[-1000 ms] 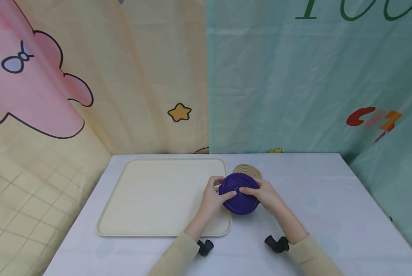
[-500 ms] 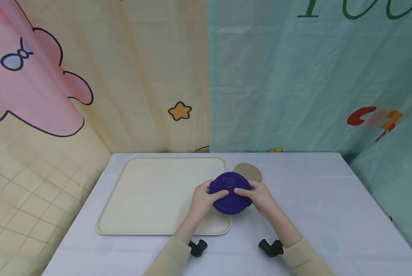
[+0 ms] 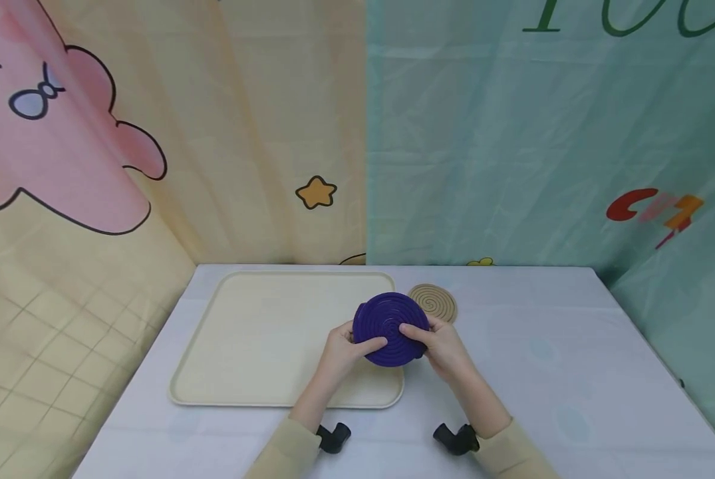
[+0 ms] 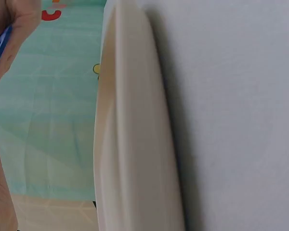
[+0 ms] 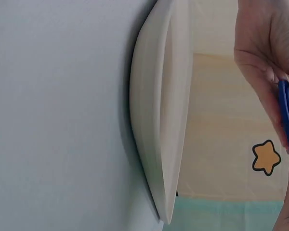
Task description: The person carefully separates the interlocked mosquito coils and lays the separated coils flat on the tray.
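Both hands hold a round purple disc [image 3: 387,322] up in front of the body, its grooved, ringed face showing in the head view. Small tabs stick out at its edge. The left hand [image 3: 339,349] grips its left side, thumb laid across the face and fingers behind. On the right side, the right hand [image 3: 445,346] pinches it with the thumb near the middle; the fingers behind are mostly hidden. The right wrist view shows the disc [image 5: 288,115] edge-on, with layered edges. Behind the right hand, a tan spiral coaster [image 3: 433,299] lies on the table.
A large cream tray [image 3: 261,339] lies on the left half of the white table [image 3: 549,372], its right end under the disc in the head view. Printed curtains [image 3: 489,133] hang behind the table. Black wrist cameras [image 3: 335,439] hang below the sleeves.
Both hands have moved left with the purple disc, which now overlaps the right part of the tray. More of the tan coaster shows. The grip on both sides stays much the same.
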Demonstrator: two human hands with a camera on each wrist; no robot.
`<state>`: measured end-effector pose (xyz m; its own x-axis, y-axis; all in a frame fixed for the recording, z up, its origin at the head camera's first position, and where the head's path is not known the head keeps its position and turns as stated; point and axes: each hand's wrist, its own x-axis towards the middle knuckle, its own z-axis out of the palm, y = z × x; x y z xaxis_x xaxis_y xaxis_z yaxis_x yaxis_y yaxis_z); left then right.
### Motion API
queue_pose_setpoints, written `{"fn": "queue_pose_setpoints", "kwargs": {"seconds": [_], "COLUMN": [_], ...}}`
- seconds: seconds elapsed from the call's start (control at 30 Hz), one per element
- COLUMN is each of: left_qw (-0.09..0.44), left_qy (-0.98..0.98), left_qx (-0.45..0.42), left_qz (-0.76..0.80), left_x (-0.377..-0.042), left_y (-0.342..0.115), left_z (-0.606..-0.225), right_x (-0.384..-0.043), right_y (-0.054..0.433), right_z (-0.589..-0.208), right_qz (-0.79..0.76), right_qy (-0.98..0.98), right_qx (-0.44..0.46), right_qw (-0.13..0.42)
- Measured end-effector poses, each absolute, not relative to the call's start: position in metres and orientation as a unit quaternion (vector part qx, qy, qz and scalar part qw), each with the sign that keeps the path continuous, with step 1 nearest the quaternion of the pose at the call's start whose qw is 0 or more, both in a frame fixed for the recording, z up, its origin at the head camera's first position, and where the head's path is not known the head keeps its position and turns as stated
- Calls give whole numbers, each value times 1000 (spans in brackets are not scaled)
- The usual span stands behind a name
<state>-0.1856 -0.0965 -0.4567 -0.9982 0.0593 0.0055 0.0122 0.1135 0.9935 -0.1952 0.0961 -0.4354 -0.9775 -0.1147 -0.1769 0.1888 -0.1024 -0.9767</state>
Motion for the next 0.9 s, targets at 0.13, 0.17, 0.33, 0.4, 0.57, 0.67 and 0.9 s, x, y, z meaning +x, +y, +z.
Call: {"fn": "queue_pose_setpoints", "kwargs": {"seconds": [0.13,0.17,0.33,0.4,0.57,0.67,0.9], "left_qw": [12,7,-29,-47,-67,-57,13], "left_qy": [719,709,688,694,705,720,798], "left_qx": [1,-6,-34,-48,-62,-43,50], "left_qz": [695,706,724,717,703,691,601], "left_x": [-183,-182,-178,-177,-176,-176,-174], "left_y": [-89,-87,-82,-82,-84,-87,-92], "left_z": [-458,-457,-454,-453,-454,-454,-450], "right_x": [-192,-191,-184,-183,-180,-180,-188], "right_y": [86,83,72,70,71,76,96], "right_z": [-437,-437,-443,-445,-448,-446,-430], "right_qz": [-792,-800,-804,-791,-742,-713,-659], "right_qy": [602,591,585,603,661,694,750], "right_qx": [50,53,52,50,40,31,-41], "right_qw": [86,86,91,96,105,94,22]}}
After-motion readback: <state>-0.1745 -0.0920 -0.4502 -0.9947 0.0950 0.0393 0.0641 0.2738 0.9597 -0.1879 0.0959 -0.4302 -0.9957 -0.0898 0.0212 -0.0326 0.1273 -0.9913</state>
